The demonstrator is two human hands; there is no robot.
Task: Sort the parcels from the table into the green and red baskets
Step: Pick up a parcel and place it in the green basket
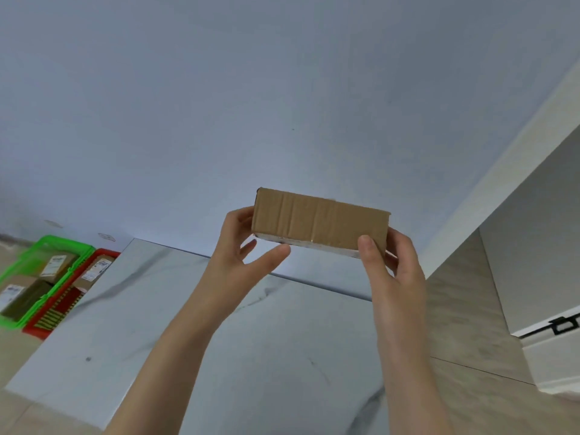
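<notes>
Parcel (pixel 320 222), brown cardboard, held above the bench (pixel 188 324) far edge, left hand (pixel 243 255) and right hand (pixel 389 265) gripping its ends.

White marbled table (pixel 150 324); on the floor (pixel 15 411) beside it — green basket (pixel 59 241), red basket (pixel 36 332).

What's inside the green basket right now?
The green basket holds at least two brown, white-labelled parcels: a far parcel and a near parcel. Anything beneath them, and the basket floor, is covered.
</notes>
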